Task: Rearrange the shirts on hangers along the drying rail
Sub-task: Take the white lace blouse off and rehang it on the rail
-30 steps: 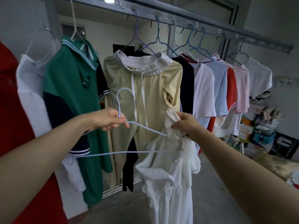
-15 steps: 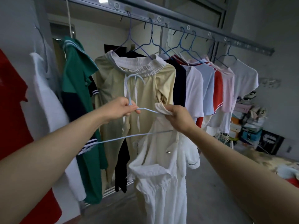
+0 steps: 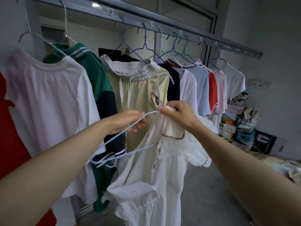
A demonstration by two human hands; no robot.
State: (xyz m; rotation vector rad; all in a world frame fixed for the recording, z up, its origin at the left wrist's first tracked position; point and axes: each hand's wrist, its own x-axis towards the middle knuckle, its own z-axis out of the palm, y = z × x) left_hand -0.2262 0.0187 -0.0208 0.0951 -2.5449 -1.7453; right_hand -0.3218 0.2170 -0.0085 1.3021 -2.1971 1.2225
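A white shirt [image 3: 156, 176] is held below the rail [image 3: 162, 26], in front of the hung clothes and partly threaded on a blue hanger [image 3: 158, 97]. Its fabric is pinched at the hanger's neck by the right grip [image 3: 179, 115]. The hanger's sloping wire is clasped by the left grip [image 3: 128, 121].

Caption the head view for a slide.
Left hand holds a blue wire hanger; right hand pinches a white shirt by its hook below the drying rail.

Red garment [image 3: 8, 128]: cut off at the left edge.
Hanger [image 3: 123, 130]: one shoulder hidden inside the white shirt [image 3: 162, 185].
Stacked clutter [image 3: 241, 121]: too small to be identified.
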